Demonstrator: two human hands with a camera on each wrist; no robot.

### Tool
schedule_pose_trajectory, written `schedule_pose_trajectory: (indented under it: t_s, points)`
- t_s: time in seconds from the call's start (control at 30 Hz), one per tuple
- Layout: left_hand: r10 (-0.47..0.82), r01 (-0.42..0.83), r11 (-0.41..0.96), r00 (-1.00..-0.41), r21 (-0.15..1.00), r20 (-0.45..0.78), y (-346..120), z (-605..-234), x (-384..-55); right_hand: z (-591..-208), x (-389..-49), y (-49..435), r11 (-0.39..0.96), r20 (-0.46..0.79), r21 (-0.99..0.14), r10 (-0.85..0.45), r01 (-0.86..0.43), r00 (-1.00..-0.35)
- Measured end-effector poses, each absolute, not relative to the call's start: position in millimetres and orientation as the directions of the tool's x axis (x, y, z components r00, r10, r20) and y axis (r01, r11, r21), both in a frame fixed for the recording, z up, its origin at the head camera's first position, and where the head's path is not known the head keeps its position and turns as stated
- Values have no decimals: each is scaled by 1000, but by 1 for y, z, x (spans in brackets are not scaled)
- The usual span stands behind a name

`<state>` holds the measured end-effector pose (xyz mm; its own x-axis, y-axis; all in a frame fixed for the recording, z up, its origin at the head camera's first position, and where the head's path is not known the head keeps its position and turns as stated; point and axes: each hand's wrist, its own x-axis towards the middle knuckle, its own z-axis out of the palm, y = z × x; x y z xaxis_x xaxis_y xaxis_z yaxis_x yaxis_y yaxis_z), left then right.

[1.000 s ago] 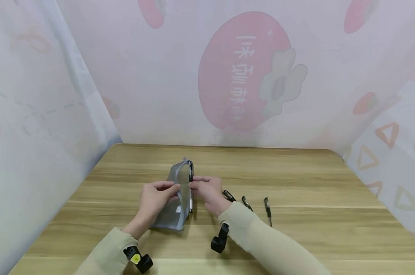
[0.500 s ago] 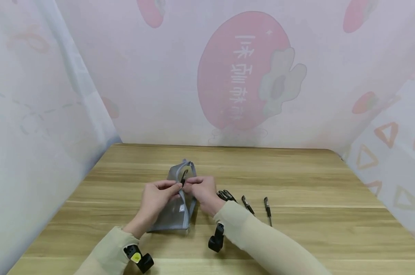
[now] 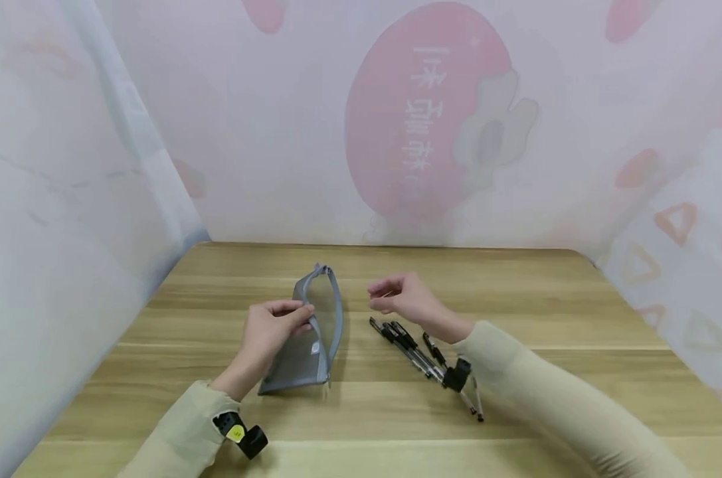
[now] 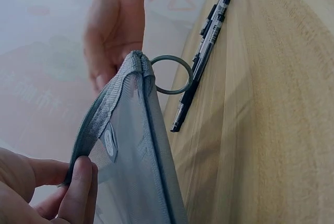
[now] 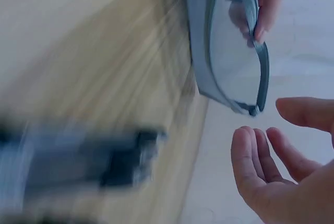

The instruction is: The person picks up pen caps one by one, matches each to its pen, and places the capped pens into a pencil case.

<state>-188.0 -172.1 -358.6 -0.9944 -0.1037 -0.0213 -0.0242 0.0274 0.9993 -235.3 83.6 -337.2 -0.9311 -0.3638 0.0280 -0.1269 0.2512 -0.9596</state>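
Observation:
A grey mesh zip pouch (image 3: pixel 295 368) stands on its side on the table, its zipped mouth gaping to the right. My left hand (image 3: pixel 268 332) pinches the near edge of that mouth between thumb and fingers, as the left wrist view also shows at the zipper tape (image 4: pixel 86 130). My right hand (image 3: pixel 411 302) is in the air right of the pouch, with nothing in it. Its fingers are loosely bent and the thumb is apart from them in the right wrist view. Below it lie several black-capped clear pens (image 3: pixel 400 338), partly hidden by the right wrist camera.
A thin ring (image 4: pixel 177 91) shows at the pouch's end in the left wrist view. The wood-grain table (image 3: pixel 217 292) ends at a printed curtain (image 3: pixel 277 166) behind, with more curtain at both sides. The pens blur in the right wrist view.
My right hand has put a pen into the pouch's mouth, let it go and moved right, over the loose pens. The left hand keeps its pinch on the pouch.

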Motion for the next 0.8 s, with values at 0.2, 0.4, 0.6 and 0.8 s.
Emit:
schedule_pose_trajectory:
  t_s: [0.2,0.4,0.6,0.8]
  points:
    - [-86,-34,26,-996,999,-32,-173,-360,-185,-352,-233,115,351,-15,-922,-458,-166,-889]
    - [-78,-34,13,-996,999,-32,-172,-361,-184,-364,-221,126,397,-55,-904,-478,-159,-876]
    - [-83,-45,7,-996,999,-44,-170,-360,-185,-370,-215,126,425,-30,-874,-532,-236,-846]
    - [-73,-38,8,-997,999,-37,-171,-360,-187,-376,-213,118,464,-8,-834,-551,-298,-834]
